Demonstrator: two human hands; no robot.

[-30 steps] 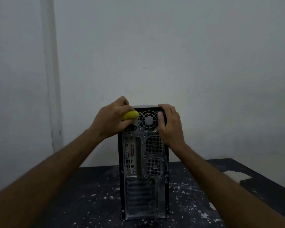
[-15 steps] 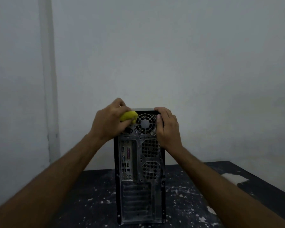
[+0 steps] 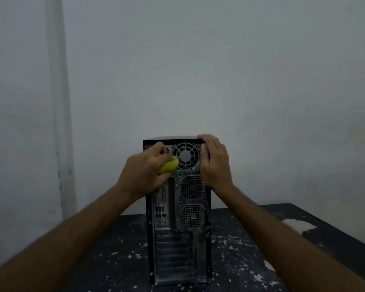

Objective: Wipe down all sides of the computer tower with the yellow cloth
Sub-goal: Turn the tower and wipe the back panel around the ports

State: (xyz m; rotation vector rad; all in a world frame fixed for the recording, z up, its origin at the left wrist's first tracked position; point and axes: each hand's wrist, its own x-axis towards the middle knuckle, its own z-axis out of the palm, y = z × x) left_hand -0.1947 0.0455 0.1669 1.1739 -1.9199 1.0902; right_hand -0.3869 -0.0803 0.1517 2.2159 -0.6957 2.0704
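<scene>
A black computer tower (image 3: 178, 239) stands upright on the table with its dusty metal rear panel facing me: round fan grille at the top, ports on the left, two vents on the right. My left hand (image 3: 144, 172) grips a bunched yellow cloth (image 3: 168, 165) and holds it against the upper left of the rear panel, just left of the fan. Most of the cloth is hidden inside the fist. My right hand (image 3: 214, 161) grips the tower's top right corner, fingers curled over the top edge.
The tower stands on a dark table (image 3: 251, 249) speckled with white paint, with a larger white patch (image 3: 297, 225) at the right. A plain pale wall (image 3: 198, 70) rises close behind, with a vertical strip (image 3: 59, 102) at the left.
My left hand has slid the yellow cloth down from the tower's top left corner to the panel beside the fan. My right hand has kept its hold on the top right corner.
</scene>
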